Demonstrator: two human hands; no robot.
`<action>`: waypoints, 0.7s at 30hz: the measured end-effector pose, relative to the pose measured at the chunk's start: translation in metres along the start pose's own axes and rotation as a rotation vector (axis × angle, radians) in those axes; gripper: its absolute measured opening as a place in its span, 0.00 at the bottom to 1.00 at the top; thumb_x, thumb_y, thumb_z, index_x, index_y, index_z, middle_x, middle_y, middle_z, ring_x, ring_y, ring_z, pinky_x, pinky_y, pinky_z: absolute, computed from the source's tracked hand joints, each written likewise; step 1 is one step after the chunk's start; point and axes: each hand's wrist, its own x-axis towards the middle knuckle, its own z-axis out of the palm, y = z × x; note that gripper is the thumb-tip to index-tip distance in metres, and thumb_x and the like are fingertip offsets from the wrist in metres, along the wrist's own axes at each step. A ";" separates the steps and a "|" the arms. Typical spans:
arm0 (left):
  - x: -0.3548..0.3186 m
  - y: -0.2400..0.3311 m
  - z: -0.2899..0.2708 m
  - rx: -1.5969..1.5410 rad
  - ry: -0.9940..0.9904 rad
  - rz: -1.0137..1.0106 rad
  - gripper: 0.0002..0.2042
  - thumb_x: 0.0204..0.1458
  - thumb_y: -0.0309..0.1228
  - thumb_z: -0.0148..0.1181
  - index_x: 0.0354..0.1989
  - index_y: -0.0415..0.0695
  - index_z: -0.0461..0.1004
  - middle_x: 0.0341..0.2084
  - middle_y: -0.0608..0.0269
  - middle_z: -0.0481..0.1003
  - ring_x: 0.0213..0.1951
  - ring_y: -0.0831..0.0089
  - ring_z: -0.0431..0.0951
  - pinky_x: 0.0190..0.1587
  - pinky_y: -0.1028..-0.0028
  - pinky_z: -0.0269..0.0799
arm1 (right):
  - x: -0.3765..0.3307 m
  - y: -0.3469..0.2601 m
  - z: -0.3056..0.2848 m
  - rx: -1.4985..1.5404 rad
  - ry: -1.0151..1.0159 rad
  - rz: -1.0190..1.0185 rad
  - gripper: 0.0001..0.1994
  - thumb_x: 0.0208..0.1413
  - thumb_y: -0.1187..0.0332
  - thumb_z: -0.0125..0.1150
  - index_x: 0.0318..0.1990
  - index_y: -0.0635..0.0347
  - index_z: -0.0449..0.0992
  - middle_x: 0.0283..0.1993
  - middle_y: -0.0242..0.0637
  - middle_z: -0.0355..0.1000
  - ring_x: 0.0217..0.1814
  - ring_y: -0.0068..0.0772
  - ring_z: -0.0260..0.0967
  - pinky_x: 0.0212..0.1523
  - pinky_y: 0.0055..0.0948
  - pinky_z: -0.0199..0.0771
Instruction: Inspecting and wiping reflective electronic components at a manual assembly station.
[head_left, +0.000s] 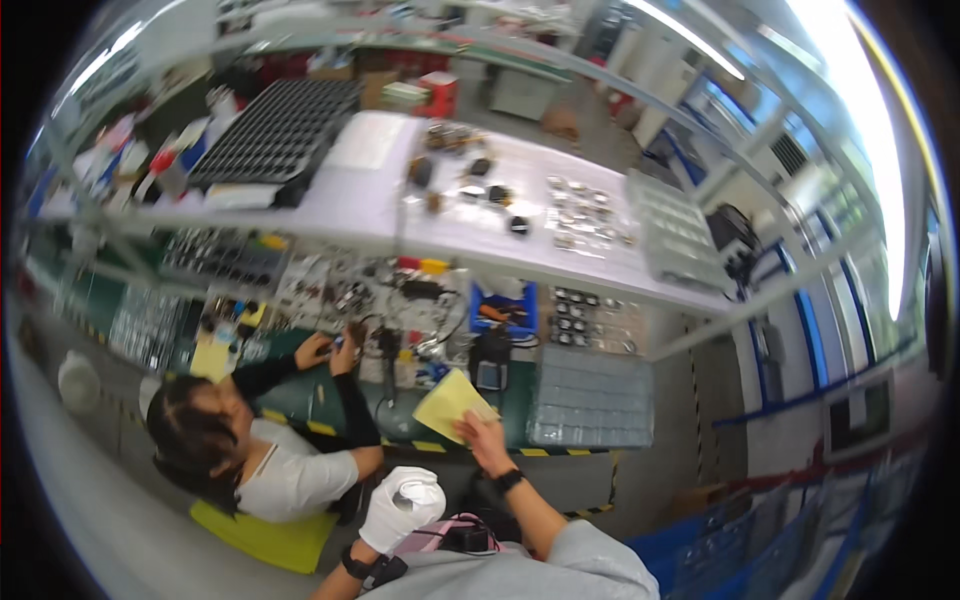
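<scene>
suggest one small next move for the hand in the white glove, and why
Perhaps bring the gloved left hand up to the free left side of the yellow sheet to steady it: the bare right hand holds it only near its lower right end, and the left is back near the body, apart from it.

We've got a yellow sheet (447, 400) in our bare right hand (487, 442), right by the green bench's (295, 398) striped edge! Our gloved left hand (403, 510) curls near our body, and on our left a co-worker (298, 472) leans in, hands together.
</scene>
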 end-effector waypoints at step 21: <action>0.116 -0.059 0.832 -0.315 -0.955 -0.382 0.20 0.52 0.33 0.70 0.51 0.39 0.75 0.48 0.60 0.77 0.46 0.75 0.77 0.52 0.74 0.73 | -0.158 -0.181 -0.947 0.720 0.908 -0.255 0.13 0.62 0.69 0.59 0.52 0.60 0.70 0.38 0.40 0.77 0.37 0.40 0.80 0.33 0.30 0.83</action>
